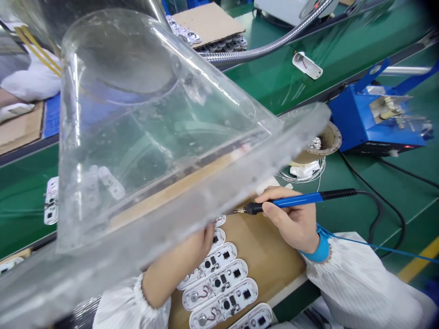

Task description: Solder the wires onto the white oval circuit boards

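Observation:
My right hand (297, 226) is closed around a soldering iron (298, 199) with a blue and black handle, its tip pointing left. That tip is beside a white housing (220, 220) at the top of a row, partly covered by the clear hood's edge. My left hand (203, 242) reaches in under the hood, near the same housing; its fingers are mostly hidden. Below it, several white oblong housings with circuit boards and red wires (224, 305) lie side by side on brown cardboard (264, 260). A blue wrist strap (321, 246) circles my right wrist.
A clear plastic hood (164, 137) fills the view's left and middle. A metal flexible hose (250, 55) crosses behind. At right stand a round pot (334, 140) with metal wool and a blue machine (360, 119). Another person's white-gloved hand (32, 80) is at far left.

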`<state>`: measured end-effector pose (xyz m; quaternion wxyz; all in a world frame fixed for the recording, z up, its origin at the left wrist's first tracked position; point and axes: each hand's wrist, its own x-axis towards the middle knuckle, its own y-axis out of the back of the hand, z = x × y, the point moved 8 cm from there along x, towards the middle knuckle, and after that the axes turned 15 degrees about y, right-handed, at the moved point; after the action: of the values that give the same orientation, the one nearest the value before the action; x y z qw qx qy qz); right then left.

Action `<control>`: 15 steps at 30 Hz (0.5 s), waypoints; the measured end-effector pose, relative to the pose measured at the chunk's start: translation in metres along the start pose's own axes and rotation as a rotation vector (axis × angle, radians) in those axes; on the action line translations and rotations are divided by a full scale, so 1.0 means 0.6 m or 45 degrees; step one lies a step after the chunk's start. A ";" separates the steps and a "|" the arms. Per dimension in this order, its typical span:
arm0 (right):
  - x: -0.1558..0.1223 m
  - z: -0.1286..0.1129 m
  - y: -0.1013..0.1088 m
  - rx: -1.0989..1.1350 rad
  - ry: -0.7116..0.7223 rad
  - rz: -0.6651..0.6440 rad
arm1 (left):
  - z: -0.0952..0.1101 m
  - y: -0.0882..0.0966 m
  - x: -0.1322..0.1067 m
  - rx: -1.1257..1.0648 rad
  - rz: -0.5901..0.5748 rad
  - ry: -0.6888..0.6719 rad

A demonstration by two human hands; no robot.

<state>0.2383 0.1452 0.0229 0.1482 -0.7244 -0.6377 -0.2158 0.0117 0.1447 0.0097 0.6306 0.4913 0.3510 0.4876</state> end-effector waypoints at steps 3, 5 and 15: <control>0.001 0.000 0.001 0.008 0.008 0.008 | 0.003 0.002 0.001 0.014 -0.003 -0.006; 0.002 -0.001 0.002 0.024 0.022 0.019 | 0.003 0.002 0.002 0.013 0.000 -0.004; 0.003 -0.001 -0.003 0.012 0.007 0.009 | -0.005 0.000 0.001 -0.130 0.048 0.008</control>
<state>0.2364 0.1465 0.0244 0.1542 -0.7253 -0.6358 -0.2143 0.0090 0.1460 0.0089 0.6443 0.4635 0.3183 0.5184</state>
